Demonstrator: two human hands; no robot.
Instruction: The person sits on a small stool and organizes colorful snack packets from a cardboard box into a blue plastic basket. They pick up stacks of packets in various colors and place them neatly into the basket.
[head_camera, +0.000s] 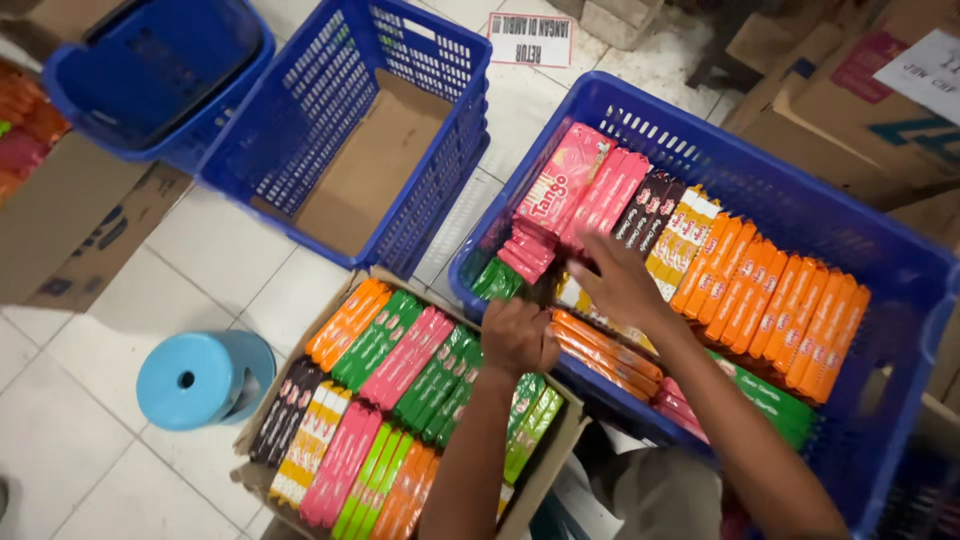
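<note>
A large blue plastic crate (905, 262) on the right holds rows of flat snack packs in pink (585, 190), dark brown, yellow, orange (770, 300) and green. My right hand (622, 285) reaches into it, fingers spread and resting on the packs near the dark brown and yellow ones. My left hand (517, 336) is curled into a fist at the crate's near rim, above the cardboard box (255, 425); whether it holds anything is hidden. That box is packed with orange, green, pink, brown and yellow packs (400, 360).
Another blue crate (300, 130) with a cardboard sheet on its bottom stands at top centre, next to a blue basket (150, 70) at top left. A light blue round stool (200, 378) sits on the white tiled floor. Cardboard boxes (860, 110) stand at the top right and the left.
</note>
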